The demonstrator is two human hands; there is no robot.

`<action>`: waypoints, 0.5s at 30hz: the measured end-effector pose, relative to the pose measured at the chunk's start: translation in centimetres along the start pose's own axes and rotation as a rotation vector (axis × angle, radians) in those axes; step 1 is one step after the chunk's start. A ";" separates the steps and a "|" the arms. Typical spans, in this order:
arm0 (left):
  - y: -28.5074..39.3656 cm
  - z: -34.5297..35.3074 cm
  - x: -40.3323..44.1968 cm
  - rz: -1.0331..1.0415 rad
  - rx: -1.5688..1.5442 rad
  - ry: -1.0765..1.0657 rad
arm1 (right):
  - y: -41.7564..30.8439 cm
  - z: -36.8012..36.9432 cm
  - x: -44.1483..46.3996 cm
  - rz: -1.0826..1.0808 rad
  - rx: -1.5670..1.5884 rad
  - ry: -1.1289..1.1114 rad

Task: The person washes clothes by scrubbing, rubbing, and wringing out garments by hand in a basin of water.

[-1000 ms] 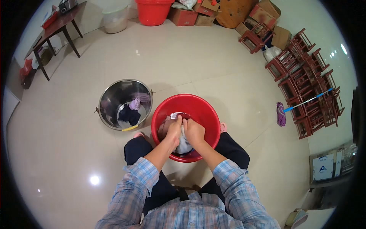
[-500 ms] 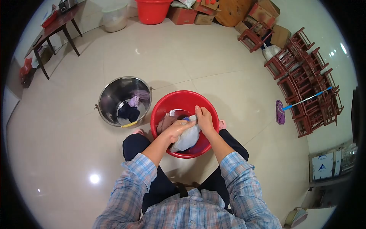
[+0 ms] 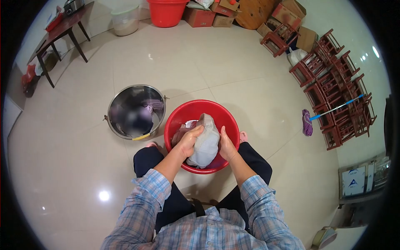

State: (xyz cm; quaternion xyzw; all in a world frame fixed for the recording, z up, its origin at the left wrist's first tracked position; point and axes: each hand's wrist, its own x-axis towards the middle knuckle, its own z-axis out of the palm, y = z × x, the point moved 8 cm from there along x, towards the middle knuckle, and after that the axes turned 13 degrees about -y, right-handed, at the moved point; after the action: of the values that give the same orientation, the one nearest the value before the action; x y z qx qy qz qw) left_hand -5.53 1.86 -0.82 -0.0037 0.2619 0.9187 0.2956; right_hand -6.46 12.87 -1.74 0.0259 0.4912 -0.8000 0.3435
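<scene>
A light grey cap [image 3: 206, 143] with a rounded, stitched crown is raised over the red basin [image 3: 233, 123] between my feet. My left hand [image 3: 189, 141] is closed on the cap's left side, thumb across the fabric. My right hand [image 3: 226, 146] stays close to the cap's right side, fingers straight and pointing up, without a visible grip. Brownish cloth [image 3: 179, 135] lies in the basin left of the cap; the rest of the contents is mostly hidden beneath it.
Left of the basin stands a metal bucket [image 3: 114, 125] with a yellow handle grip, holding dark and purple cloth. Stacked red-brown stools [image 3: 327, 91] and a mop [image 3: 307, 123] are at the right. A dark table [image 3: 62, 29] stands at the far left; another red tub [image 3: 166, 12] is at the back.
The cap has been lifted and turned, so its rounded crown now shows. My right hand has let go of its edge and moved lower right. My left hand has tilted upward on it.
</scene>
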 end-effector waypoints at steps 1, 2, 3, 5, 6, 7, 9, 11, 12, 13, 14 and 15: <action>0.1 0.1 0.0 0.000 0.002 0.001 | -0.4 0.4 -0.2 -0.020 0.031 -0.053; 0.8 0.1 -0.1 0.060 0.006 0.001 | -0.8 0.7 -0.2 -0.039 0.060 -0.108; 1.4 0.0 -0.2 0.120 0.010 0.002 | -1.0 0.3 -0.2 -0.039 0.059 -0.112; 1.5 -1.0 0.3 0.145 0.078 -0.004 | -2.6 -0.5 -0.5 -0.166 -0.082 -0.134; 1.9 -1.1 0.3 0.166 0.145 -0.012 | -3.4 -0.4 -0.9 -0.178 -0.040 -0.064; 1.8 -1.2 0.2 0.165 0.143 -0.011 | -3.6 -0.4 -0.8 -0.175 -0.040 -0.062; 1.7 -1.1 0.1 0.076 0.227 0.022 | -4.6 -0.7 -0.9 -0.198 -0.093 -0.020; 2.4 -0.1 -0.5 0.046 0.081 -0.009 | -5.8 -0.1 -1.3 -0.206 -0.096 -0.006; 2.4 0.5 -0.6 0.015 -0.064 -0.038 | -6.2 0.1 -1.4 -0.193 -0.145 -0.019; 2.6 0.4 -0.5 0.016 -0.065 -0.038 | -6.4 0.1 -1.4 -0.180 -0.194 -0.033; 3.0 0.2 -0.5 0.007 0.096 -0.011 | -6.6 0.0 -1.4 -0.178 -0.196 -0.034; 3.2 0.0 -0.6 -0.003 0.256 0.018 | -6.5 0.3 -1.4 -0.143 -0.253 -0.076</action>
State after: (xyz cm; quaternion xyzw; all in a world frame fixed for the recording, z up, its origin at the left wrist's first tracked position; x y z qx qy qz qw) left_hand -6.74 -0.68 0.79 0.0256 0.3794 0.8774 0.2927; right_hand -9.04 15.20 3.91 -0.0830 0.5753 -0.7545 0.3048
